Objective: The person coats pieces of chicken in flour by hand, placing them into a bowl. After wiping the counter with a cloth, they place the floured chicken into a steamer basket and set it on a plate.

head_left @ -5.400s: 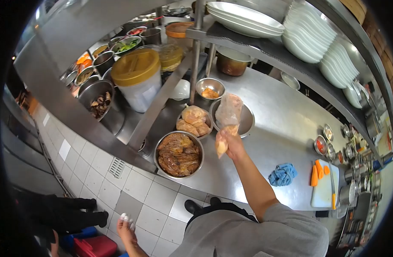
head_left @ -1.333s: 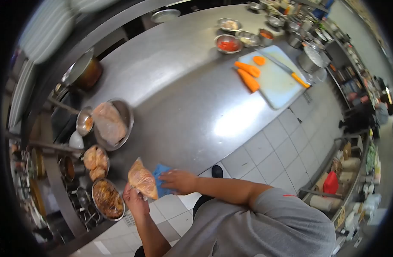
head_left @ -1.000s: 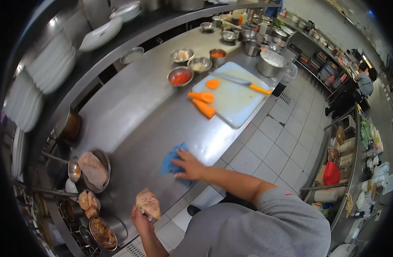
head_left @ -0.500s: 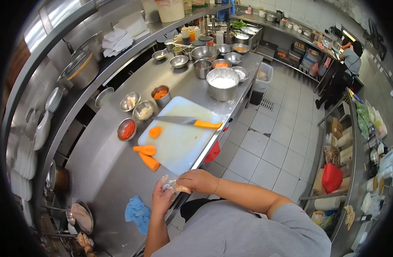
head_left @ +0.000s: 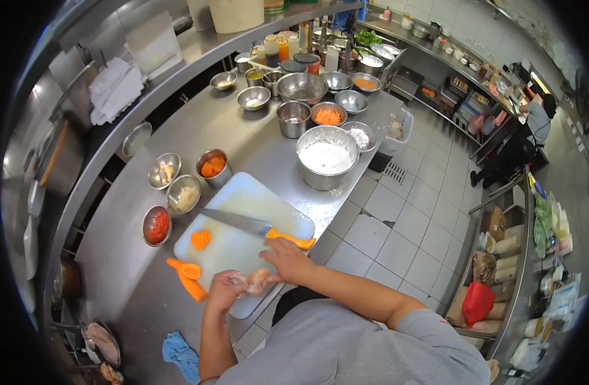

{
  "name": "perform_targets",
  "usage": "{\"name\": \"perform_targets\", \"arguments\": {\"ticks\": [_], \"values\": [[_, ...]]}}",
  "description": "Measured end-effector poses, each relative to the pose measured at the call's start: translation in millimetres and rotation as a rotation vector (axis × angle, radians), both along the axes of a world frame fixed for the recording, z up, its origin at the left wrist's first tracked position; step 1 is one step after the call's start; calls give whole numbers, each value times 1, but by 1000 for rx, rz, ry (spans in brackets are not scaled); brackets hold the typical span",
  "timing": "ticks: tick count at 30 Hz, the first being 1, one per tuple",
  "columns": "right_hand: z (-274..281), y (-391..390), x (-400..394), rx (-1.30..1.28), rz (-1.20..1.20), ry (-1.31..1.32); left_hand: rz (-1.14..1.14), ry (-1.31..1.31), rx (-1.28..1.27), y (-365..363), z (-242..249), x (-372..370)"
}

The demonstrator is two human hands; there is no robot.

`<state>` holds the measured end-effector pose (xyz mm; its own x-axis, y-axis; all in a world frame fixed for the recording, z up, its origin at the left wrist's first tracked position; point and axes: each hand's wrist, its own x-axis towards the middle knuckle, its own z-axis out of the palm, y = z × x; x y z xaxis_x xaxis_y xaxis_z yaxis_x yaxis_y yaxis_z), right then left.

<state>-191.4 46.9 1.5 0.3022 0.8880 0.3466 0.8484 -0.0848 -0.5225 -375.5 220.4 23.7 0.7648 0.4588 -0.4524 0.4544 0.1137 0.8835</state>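
Note:
My left hand (head_left: 225, 290) is closed, its fingertips pinching a pale pinkish lump in crumpled clear plastic (head_left: 256, 282); I cannot tell what the lump is. My right hand (head_left: 289, 260) lies just right of it, fingers spread, thumb side close to the lump. Beyond those fingers is the yellow handle of a knife (head_left: 240, 221), which lies across a white cutting board (head_left: 291, 215). A short carrot piece (head_left: 201, 240) rests on the board. Peeled carrots (head_left: 189, 277) lie at its left edge, partly on the steel table.
Small bowls hold red bits (head_left: 157, 226), a pale minced food (head_left: 183, 194) and carrot pieces (head_left: 213, 165). A pot of white powder (head_left: 327, 157) stands past the board. A blue cloth (head_left: 180, 356) lies near the front edge. One person (head_left: 532, 128) stands far right.
My view has shifted, and both hands now appear over the board's near edge. The right hand's fingers have spread away from the lump toward the knife handle.

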Motion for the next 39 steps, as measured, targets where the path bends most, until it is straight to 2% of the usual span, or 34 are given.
{"name": "perform_targets", "arguments": {"ticks": [1, 3, 4, 5, 6, 8, 10, 13, 15, 17, 19, 20, 22, 23, 25, 28, 35, 37, 39], "values": [[-9, 0, 11, -18, 10, 13, 10, 13, -18, 4, 6, 11], [-25, 3, 29, -293, -144, -73, 136, -108, 93, 16, 18, 26], [-30, 8, 38, -312, -98, -25, 159, -89, 89, 23, 26, 29], [-34, 10, 42, -312, -72, -16, 95, -9, 267, 31, 34, 33], [-31, 12, 47, -368, -79, 82, 27, 70, 446, 38, 41, 39], [-18, 11, 63, -421, -79, 169, 54, 111, 487, 40, 49, 57], [5, -4, 83, -450, -175, 542, 65, 136, 519, 32, 48, 78], [18, -53, 118, -324, -293, 517, 196, 21, 434, 12, 36, 124], [21, -81, 138, -215, -346, 384, 298, -182, 557, -3, 26, 164], [38, -96, 153, -164, -346, 334, 287, -379, 696, -3, -6, 202], [52, -100, 155, -100, -350, 280, 172, -349, 822, 3, -30, 228], [58, -99, 156, -158, -356, 276, 179, -345, 822, 7, -46, 235], [58, -99, 155, -221, -370, 278, 39, -231, 924, 8, -58, 246], [56, -99, 151, -277, -333, 288, 31, -229, 919, 8, -65, 247], [50, -101, 141, -344, -306, 305, -62, -160, 851, -1, -49, 249], [50, -99, 128, -523, -267, 294, -71, -127, 861, -1, -50, 255], [33, -82, 113, -563, -308, 360, -137, 12, 884, 8, -55, 262], [13, -72, 113, -290, -267, 427, -137, -2, 874, 10, -55, 259], [5, -56, 117, -286, -289, 422, -149, 27, 843, 10, -52, 258]]}}
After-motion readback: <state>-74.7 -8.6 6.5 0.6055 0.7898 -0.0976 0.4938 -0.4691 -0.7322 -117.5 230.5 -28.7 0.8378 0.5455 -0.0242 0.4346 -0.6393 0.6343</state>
